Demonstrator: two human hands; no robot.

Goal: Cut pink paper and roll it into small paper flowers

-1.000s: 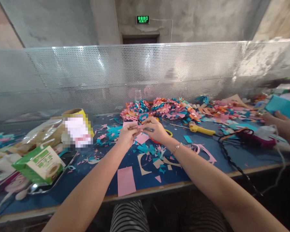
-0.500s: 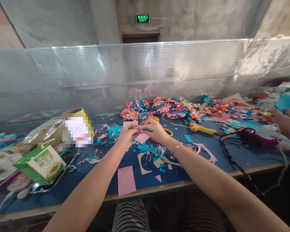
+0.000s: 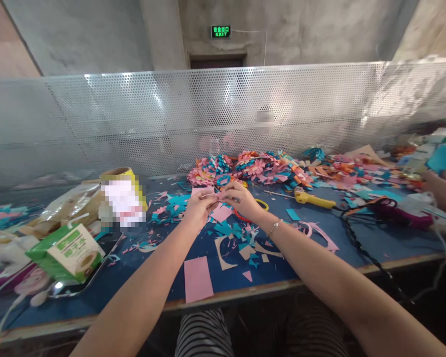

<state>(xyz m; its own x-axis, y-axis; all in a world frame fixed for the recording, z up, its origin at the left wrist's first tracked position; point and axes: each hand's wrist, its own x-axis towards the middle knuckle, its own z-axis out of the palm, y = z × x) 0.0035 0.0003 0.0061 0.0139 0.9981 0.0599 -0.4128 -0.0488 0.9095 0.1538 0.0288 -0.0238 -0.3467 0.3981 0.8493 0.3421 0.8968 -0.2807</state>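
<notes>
Scrap (image 3: pixel 219 196), pink, prob. paper, sits betw. L hand (image 3: pixel 200 206) & R hand (image 3: pixel 241 201), abt equally near; both pinched nearly closed on it, long axis unclear. Pink sheet (image 3: pixel 198 279), near desk (image 3: pixel 228 282) edge, L-hand side, runs near-far.

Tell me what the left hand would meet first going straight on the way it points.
Most likely the right hand, whose fingertips lie just ahead of those of the left hand; whether they touch is too fine to tell.
</notes>
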